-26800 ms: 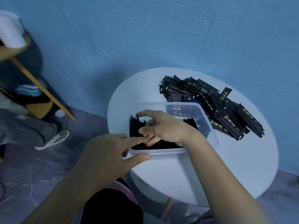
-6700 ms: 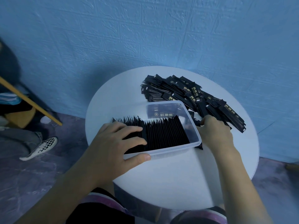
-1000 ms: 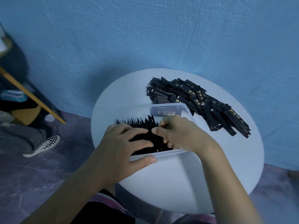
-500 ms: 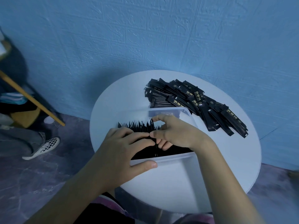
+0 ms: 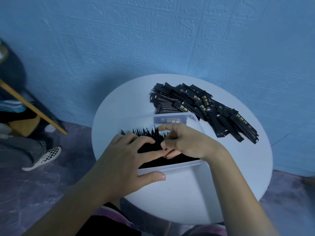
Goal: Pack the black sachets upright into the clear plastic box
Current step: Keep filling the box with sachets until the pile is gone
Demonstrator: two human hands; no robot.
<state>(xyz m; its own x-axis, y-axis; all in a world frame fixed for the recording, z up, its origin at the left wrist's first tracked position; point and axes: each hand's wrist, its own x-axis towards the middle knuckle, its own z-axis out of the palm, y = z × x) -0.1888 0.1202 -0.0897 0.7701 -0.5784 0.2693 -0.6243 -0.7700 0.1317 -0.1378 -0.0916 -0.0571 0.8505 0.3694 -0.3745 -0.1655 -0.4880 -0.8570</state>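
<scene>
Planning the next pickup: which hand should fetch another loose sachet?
Likely the right hand, pinching a raised sachet: the loose pile lies on its side of the box; the left hand rests on packed sachets.

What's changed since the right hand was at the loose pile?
The right hand came left from the loose pile to the clear box and now pinches one sachet standing above the packed row. The left hand stays pressed on the row, thumb on the near wall.

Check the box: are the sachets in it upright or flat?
Upright: the sachets in the box show only pointed top edges, in a row. The right hand pinches one taller sachet among them.
</scene>
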